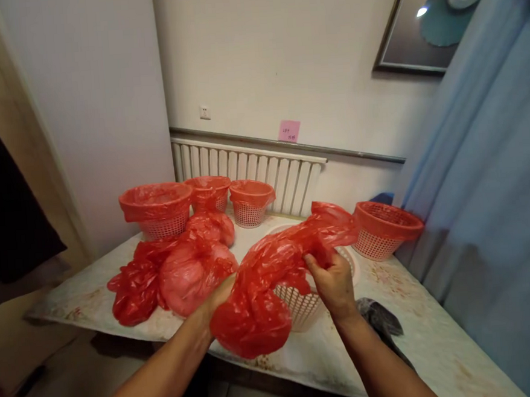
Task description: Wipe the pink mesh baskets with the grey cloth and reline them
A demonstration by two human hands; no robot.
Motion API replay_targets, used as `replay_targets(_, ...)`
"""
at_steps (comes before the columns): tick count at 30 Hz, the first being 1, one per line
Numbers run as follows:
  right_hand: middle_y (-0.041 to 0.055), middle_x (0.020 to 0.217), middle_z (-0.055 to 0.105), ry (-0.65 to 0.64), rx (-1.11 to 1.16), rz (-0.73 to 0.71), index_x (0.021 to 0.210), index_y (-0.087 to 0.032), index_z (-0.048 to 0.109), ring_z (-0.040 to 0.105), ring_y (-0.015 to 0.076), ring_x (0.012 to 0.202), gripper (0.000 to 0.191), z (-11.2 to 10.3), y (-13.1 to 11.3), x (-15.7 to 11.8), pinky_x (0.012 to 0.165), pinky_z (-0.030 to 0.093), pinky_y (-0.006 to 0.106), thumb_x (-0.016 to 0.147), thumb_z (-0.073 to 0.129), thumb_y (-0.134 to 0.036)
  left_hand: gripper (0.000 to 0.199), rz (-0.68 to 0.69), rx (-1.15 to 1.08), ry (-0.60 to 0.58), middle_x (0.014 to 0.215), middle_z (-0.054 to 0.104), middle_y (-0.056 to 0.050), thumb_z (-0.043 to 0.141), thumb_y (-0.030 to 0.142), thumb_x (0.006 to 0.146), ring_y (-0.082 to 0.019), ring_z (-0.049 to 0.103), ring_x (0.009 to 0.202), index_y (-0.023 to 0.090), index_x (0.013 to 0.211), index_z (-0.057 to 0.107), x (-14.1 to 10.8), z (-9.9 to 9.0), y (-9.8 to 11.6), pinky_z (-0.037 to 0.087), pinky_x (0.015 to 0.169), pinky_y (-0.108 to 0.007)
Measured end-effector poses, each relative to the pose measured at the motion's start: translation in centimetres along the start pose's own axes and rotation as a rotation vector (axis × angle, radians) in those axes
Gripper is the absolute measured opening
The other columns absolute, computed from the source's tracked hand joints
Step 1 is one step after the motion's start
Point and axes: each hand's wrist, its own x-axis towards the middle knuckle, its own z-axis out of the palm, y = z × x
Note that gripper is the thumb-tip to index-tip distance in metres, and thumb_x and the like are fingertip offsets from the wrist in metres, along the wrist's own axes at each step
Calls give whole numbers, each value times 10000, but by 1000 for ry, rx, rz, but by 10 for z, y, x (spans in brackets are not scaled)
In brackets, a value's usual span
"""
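Note:
A crumpled red plastic bag (262, 283) hangs in front of me, spread between my two arms. My right hand (334, 275) is closed on the bag's upper right part, thumb and fingers pinching the film. The bag covers most of my left hand (228, 286); only the wrist and a bit of the hand show, so its fingers are hidden. Just behind the bag stands a white perforated plastic basket (302, 305) with no liner visible, partly hidden by the bag and my right hand.
Baskets lined with red bags stand at the back: one left (164, 223), two near the radiator (253, 160), one right (377, 239). Bagged bundles (193, 276) lie on the table (431, 308) at left. A dark cloth item (380, 317) lies right of my right wrist; a blue curtain (494, 176) borders that side.

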Motion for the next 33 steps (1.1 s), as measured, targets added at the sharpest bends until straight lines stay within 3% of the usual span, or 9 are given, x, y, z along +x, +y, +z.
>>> replay_targets(3,1,624,623,217,-128,-79,789,-155,662,541,153,568,256,-15,2,12,594,443,270,740,598,-399,409,-100,-119,-145,915,691,-111,568,525,820,-286,667,908,179,1025,641,1,-3,-1,558,730,-386)
replay_targets(6,7,662,619,371,-242,-160,837,-151,663,524,152,591,261,-29,1,26,631,428,275,759,575,-384,643,-96,-273,-259,1257,536,-168,477,634,824,-315,584,1098,216,1310,433,-3,-2,-3,517,838,-504)
replay_targets(10,6,631,585,526,-317,-167,779,-155,635,499,152,571,213,-33,-1,35,621,410,277,766,553,-351,674,-2,-215,-289,1430,365,-139,626,471,809,-347,496,1201,341,1388,307,-15,14,-14,472,878,-587)
replay_targets(13,9,628,579,554,-324,-165,753,-163,618,504,157,568,193,-28,-2,33,621,408,281,771,546,-342,656,21,-114,-257,1408,407,-118,674,282,805,-329,527,1170,376,1362,341,-21,30,-21,478,887,-564)
replay_targets(15,12,637,586,514,-305,-173,758,-169,617,516,162,574,187,-23,-3,27,624,414,287,772,556,-345,569,28,-151,-225,1368,458,-109,647,286,827,-325,535,1162,359,1327,386,-21,40,-22,487,871,-576)
replay_targets(21,40,778,650,92,-33,-283,790,-183,648,594,185,735,181,-17,-7,13,772,461,327,785,598,-357,279,-88,-338,-98,1094,647,-87,636,288,805,-284,628,1009,232,1069,566,-6,53,-12,500,850,-565)
replay_targets(25,29,809,656,57,40,-243,790,-186,656,586,182,770,173,-37,-1,28,791,468,337,751,636,-353,169,-22,-226,70,851,692,-41,631,181,713,-204,671,755,187,876,591,7,37,-16,558,678,-378)
replay_targets(28,9,791,649,46,67,-146,797,-185,667,570,164,736,192,-65,9,47,713,469,301,759,615,-366,189,71,-63,200,690,654,8,605,96,615,-130,620,571,174,784,572,17,15,-18,491,535,-234)
replay_targets(33,-22,751,619,105,139,-41,828,-184,667,533,110,651,217,-102,27,68,592,416,221,726,668,-375,215,135,120,198,627,621,31,569,106,559,-120,574,504,180,761,565,22,-6,-8,449,498,-226)
